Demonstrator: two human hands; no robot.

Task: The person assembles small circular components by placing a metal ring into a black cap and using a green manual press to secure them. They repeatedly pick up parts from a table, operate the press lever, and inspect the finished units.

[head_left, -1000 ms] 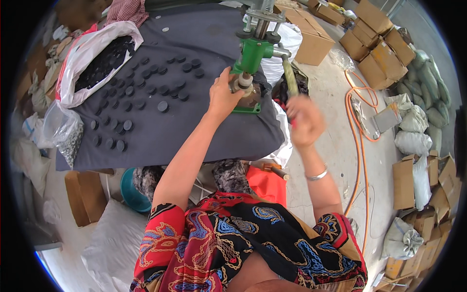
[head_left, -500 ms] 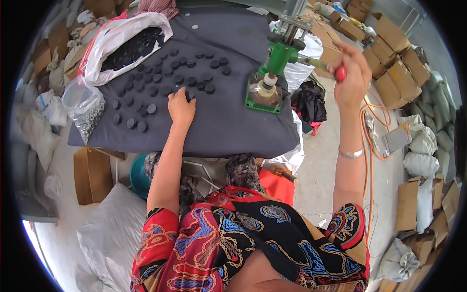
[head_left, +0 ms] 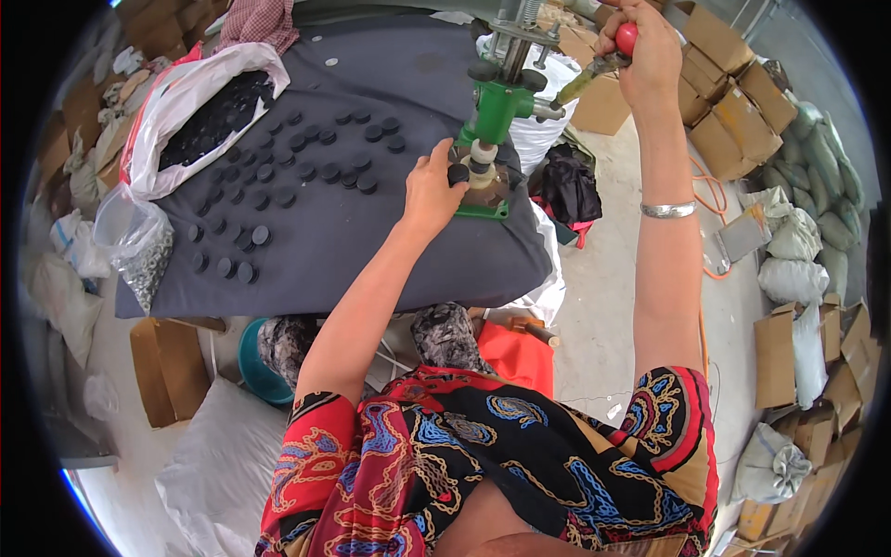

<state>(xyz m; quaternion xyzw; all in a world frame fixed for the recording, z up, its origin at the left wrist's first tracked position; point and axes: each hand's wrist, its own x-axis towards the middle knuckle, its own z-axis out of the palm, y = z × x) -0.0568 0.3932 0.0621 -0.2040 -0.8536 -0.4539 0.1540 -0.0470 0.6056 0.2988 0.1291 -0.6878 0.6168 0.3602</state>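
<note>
A small round black cap (head_left: 458,174) is pinched between the thumb and fingers of my left hand (head_left: 430,197). That hand is at the left side of the green hand press (head_left: 496,113), beside the pale round die (head_left: 480,167) under its ram. My right hand (head_left: 652,60) is closed round the red ball knob (head_left: 626,38) of the press lever (head_left: 577,85), which is raised up and to the right. Several more black caps (head_left: 331,174) lie scattered over the dark cloth, left of my left hand.
The dark cloth (head_left: 353,255) covers the table. A white bag (head_left: 144,172) full of black pieces lies open at the far left, with a clear bag of small metal rings (head_left: 148,265) nearer me. Cardboard boxes (head_left: 729,116) and an orange hose (head_left: 713,190) are on the right.
My left hand has moved right with a black cap, from the scattered caps to the press. My right hand has swung the lever knob up and away from me. The view has shifted slightly.
</note>
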